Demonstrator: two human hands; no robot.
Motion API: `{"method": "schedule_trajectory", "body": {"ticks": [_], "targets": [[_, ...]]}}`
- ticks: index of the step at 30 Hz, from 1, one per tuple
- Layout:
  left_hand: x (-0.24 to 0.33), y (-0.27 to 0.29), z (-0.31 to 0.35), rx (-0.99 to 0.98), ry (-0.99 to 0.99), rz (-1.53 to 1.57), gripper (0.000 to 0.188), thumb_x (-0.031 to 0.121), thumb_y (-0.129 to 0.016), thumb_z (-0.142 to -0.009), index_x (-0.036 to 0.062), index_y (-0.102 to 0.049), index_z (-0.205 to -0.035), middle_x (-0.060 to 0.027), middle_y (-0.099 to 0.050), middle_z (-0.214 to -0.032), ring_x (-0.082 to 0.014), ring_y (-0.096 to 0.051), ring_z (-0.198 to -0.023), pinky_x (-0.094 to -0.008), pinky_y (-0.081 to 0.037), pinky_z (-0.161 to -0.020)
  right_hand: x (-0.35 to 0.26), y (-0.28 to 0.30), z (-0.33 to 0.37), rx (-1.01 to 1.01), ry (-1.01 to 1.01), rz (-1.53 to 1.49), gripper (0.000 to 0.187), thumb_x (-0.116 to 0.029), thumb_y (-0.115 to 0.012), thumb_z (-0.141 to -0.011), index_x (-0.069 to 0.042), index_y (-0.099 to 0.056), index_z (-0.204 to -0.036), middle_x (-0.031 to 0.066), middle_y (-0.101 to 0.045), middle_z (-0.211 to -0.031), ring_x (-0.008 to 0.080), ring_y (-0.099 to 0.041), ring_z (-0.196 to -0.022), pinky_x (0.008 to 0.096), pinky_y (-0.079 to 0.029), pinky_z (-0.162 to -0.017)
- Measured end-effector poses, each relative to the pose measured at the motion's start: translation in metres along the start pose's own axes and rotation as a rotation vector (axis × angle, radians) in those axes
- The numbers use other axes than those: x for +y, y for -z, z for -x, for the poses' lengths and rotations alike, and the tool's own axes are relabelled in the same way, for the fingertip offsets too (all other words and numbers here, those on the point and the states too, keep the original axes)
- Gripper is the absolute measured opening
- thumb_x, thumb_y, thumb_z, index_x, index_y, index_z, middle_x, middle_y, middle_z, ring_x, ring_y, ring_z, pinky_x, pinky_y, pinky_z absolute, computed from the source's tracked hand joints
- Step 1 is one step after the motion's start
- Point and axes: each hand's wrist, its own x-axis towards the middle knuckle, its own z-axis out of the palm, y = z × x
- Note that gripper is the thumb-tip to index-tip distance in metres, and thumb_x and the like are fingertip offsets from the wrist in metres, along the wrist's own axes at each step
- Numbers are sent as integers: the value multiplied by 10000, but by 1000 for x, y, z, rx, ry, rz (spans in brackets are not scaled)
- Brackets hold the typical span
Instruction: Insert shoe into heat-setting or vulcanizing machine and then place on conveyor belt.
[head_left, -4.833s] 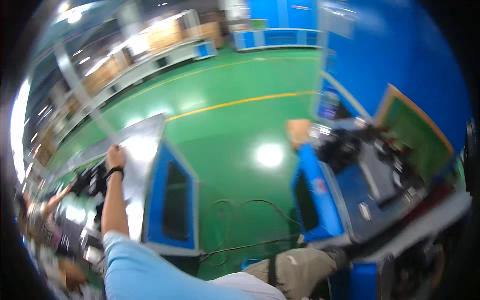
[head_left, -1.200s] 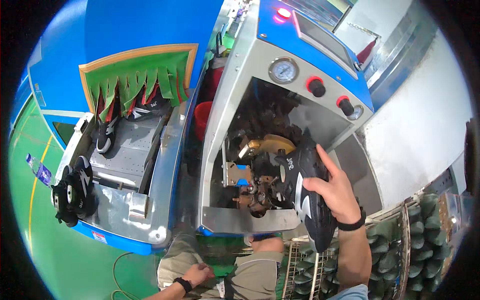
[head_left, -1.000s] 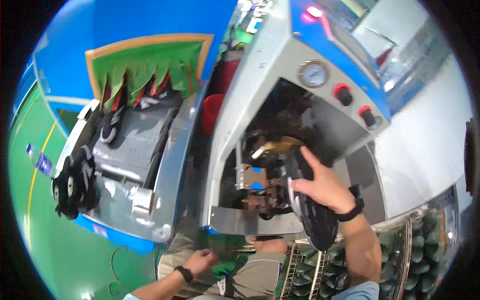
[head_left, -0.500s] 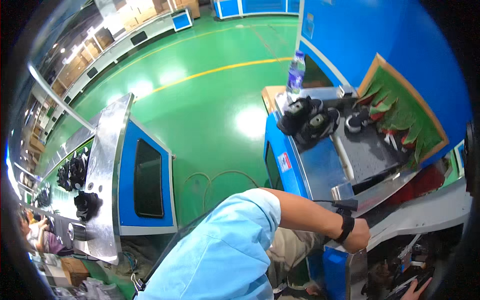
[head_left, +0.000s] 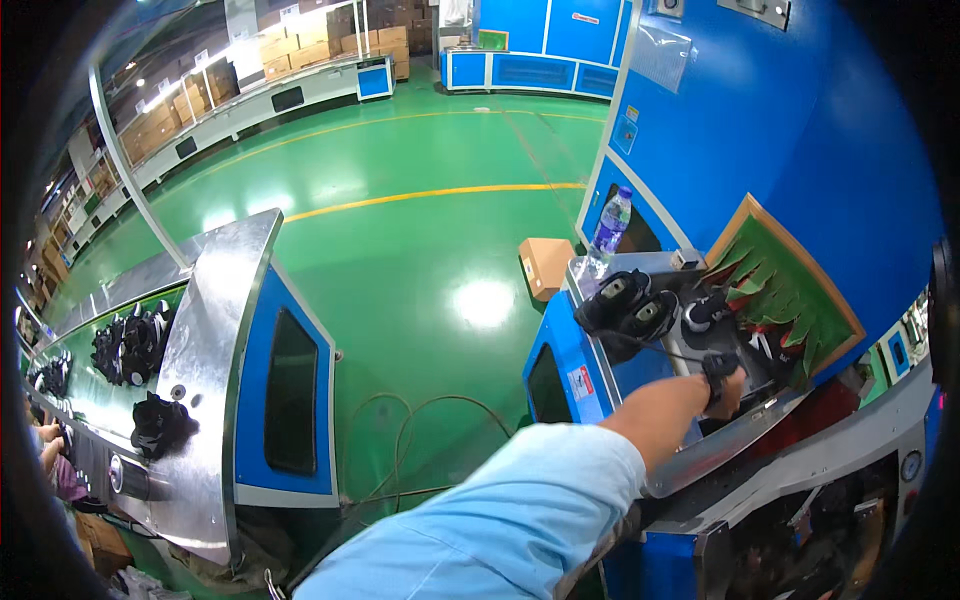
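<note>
My left arm in a light blue sleeve reaches across to the right. My left hand (head_left: 729, 394), with a black band (head_left: 716, 370) at the wrist, is over the near part of a dark conveyor belt (head_left: 757, 368). Its fingers point away and are mostly hidden, so any grip cannot be made out. Beyond it, a black-and-white shoe (head_left: 706, 311) lies on the belt before the ragged green-and-red curtain (head_left: 785, 285) of a blue machine. A pair of black shoes (head_left: 628, 308) stands on the metal ledge to the left. My right hand is not visible.
A water bottle (head_left: 612, 222) stands at the ledge's far corner, above a cardboard box (head_left: 546, 267) on the floor. To the left, a metal-topped bench (head_left: 225, 330) bears several black shoes (head_left: 133, 343). A hose (head_left: 405, 425) loops across the green floor. A dark machine opening (head_left: 800, 540) lies lower right.
My left hand has moved from the machine's near edge, forward over the belt. The fingers that showed at the lower right are out of sight. The view has tilted up.
</note>
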Motion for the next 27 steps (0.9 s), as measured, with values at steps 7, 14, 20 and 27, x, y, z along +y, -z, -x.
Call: {"method": "schedule_trajectory", "body": {"ticks": [7, 14, 20, 27], "targets": [[74, 28, -35, 94, 103, 490, 219, 216, -573, -887, 163, -786, -899, -20, -747, -894, -206, -712, -886, -439, -500, -639, -8, 8, 25, -33, -75, -98, 795, -370, -716, -881, -74, -354, -1524, 333, -510, -1340, 500, -565, -1111, 533, -494, -884], [124, 200, 68, 407, 210, 2452, 398, 420, -552, -977, 44, -660, -1048, -67, -678, -744, -156, -674, -719, -327, -523, -634, 18, -9, 78, 50, -71, -128, 799, -317, -796, -821, -93, -428, -1494, 370, -443, -1389, 515, -571, -1105, 529, -523, -853], [217, 236, 67, -708, -602, 3615, 882, 763, -410, -897, 191, -219, -1541, -145, -638, -1177, -212, -696, -877, -334, -574, -787, 31, 24, 180, -265, 149, -55, 600, -276, -830, -771, -30, -621, -1276, 353, -591, -1113, 468, -622, -882, 513, -530, -712], [282, 173, 67, -910, -479, 2717, 506, 473, -625, -932, 51, -632, -1210, -24, -674, -1101, -123, -614, -948, -282, -517, -809, 27, 42, 148, -574, -1056, -1305, 830, -369, -519, -996, -105, -4, -1591, 253, -341, -1533, 373, -487, -1323, 505, -397, -1074]]}}
